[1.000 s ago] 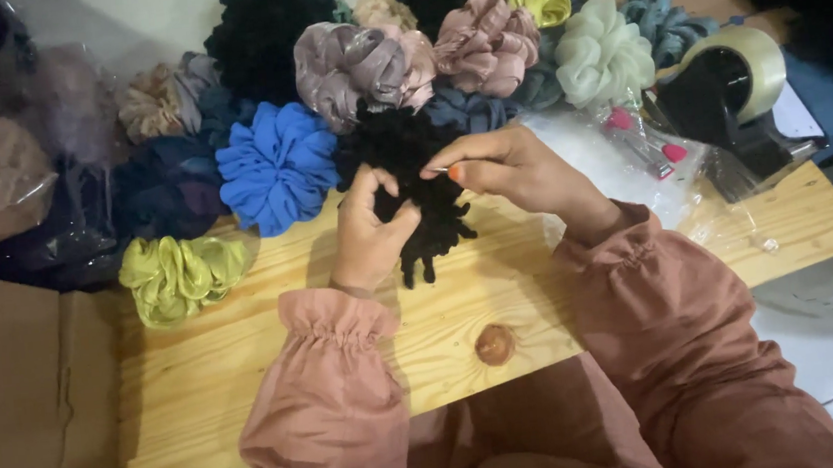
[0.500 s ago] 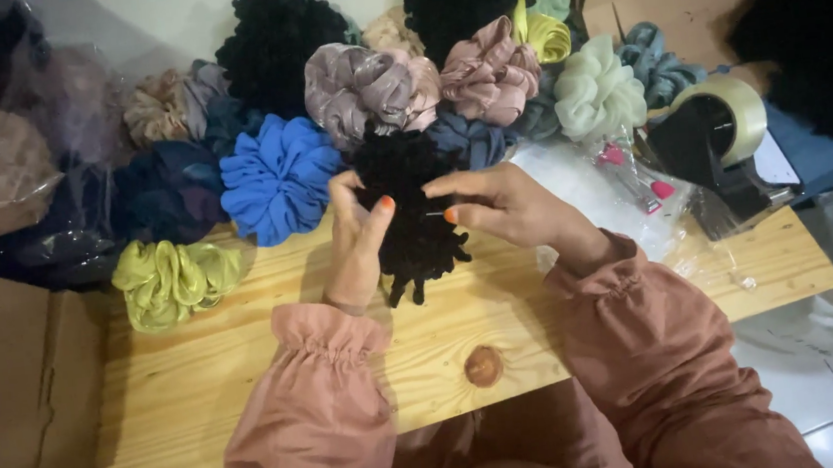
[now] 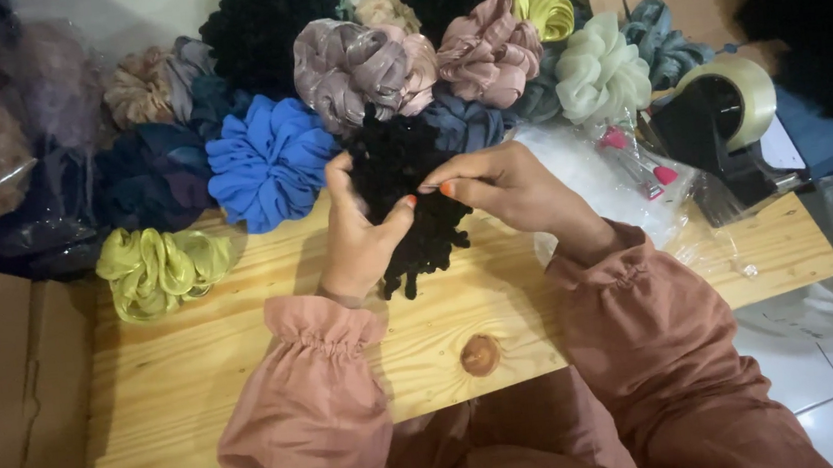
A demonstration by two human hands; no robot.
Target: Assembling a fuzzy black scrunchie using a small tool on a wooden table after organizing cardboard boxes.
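Seen from the head camera, both hands had drawn closer together than half a second before, when the left palm stood open against the black scrunchie (image 3: 411, 199) and the right fingers sat apart from it. The left hand (image 3: 362, 239) was closed around the scrunchie's left side, thumb pressed across its front. The right hand (image 3: 508, 188) pinched the upper right edge between thumb and forefinger, its painted nails nearly touching the left thumb. The scrunchie had risen slightly and hung just above the wooden table (image 3: 244, 329), between the person and the heap of scrunchies behind it.

The black scrunchie looked thick and fuzzy, its ruffles dense, with loose dark tails dangling from its lower edge toward the boards. A blue scrunchie (image 3: 265, 162) lay just to its left, a yellow-green scrunchie (image 3: 153, 267) farther left at the table's edge. A pink scrunchie (image 3: 486, 52) sat behind, and a tape dispenser (image 3: 723, 117) stood well to the right.
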